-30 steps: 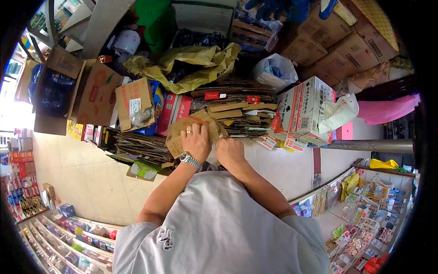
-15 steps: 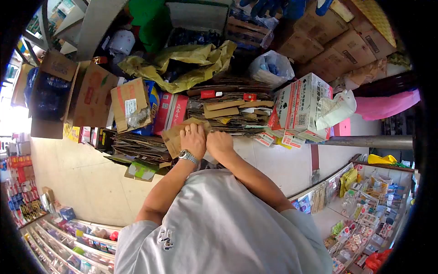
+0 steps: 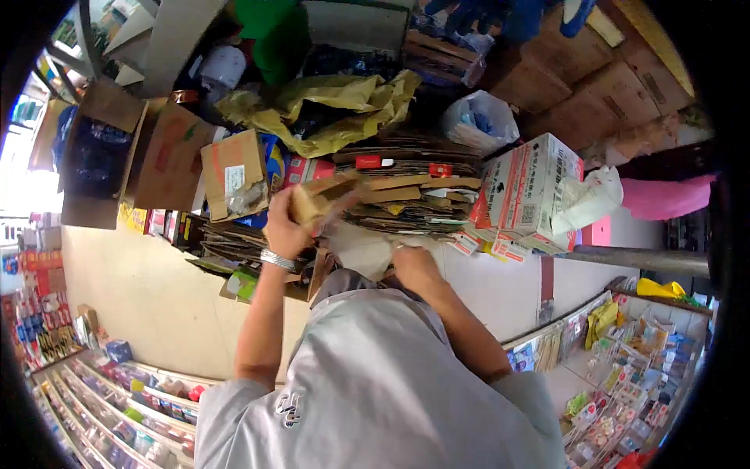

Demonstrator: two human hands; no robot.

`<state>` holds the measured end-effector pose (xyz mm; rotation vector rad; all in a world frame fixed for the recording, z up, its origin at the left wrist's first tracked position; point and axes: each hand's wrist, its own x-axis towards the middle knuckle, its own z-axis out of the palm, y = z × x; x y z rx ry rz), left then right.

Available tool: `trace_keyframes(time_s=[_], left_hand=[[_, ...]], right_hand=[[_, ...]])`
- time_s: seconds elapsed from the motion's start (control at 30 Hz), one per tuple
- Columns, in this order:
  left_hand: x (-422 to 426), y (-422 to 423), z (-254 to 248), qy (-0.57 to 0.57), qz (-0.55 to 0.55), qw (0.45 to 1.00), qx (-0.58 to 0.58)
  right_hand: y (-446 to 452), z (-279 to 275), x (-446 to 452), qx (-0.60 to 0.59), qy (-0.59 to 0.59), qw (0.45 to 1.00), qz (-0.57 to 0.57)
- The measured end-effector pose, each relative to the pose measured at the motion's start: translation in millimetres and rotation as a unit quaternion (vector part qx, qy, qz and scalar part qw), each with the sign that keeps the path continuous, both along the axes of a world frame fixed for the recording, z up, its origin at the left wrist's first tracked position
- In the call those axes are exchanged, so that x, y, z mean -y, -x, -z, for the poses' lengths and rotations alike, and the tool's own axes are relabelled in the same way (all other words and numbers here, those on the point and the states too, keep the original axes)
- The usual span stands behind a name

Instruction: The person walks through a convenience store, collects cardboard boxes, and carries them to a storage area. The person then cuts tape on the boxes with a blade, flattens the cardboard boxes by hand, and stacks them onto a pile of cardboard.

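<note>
My left hand [image 3: 286, 228], with a metal watch at its wrist, grips a small cardboard box [image 3: 312, 205] by its left side. The box is tilted, and its right side is smeared by motion. My right hand [image 3: 416, 270] is apart from it, low over the pale floor, with its fingers curled. Whatever those fingers may hold is too small to make out. Just beyond the hands lies a stack of flattened cardboard [image 3: 422, 211]. Another flattened pile [image 3: 238, 248] sits to the left of my left hand.
A white and red printed carton [image 3: 519, 191] stands right of the stack. Behind are a yellow woven sack [image 3: 344, 98] and a white plastic bag [image 3: 480, 121]. Open brown cartons [image 3: 168, 160] stand at left. Goods shelves [image 3: 117, 406] line the near left, with a goods display [image 3: 633, 375] at near right.
My hands were close together on the cardboard box and have moved apart. The box has turned and tipped in my left hand, while my right hand has moved right and toward me.
</note>
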<state>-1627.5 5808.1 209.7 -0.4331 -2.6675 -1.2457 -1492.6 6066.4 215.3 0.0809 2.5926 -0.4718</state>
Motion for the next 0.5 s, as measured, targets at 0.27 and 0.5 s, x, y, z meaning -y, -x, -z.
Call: trace_keyframes(time_s=[0.27,0.5], left_hand=[[82,-27,32,-0.606,0.034,0.725,0.325],[98,-51,35,-0.631,0.035,0.717,0.294]], right_hand=[[31,-92,-9,-0.437,0.059,0.894,-0.080],[25,-134,-6,-0.418,0.033,0.899,-0.126]])
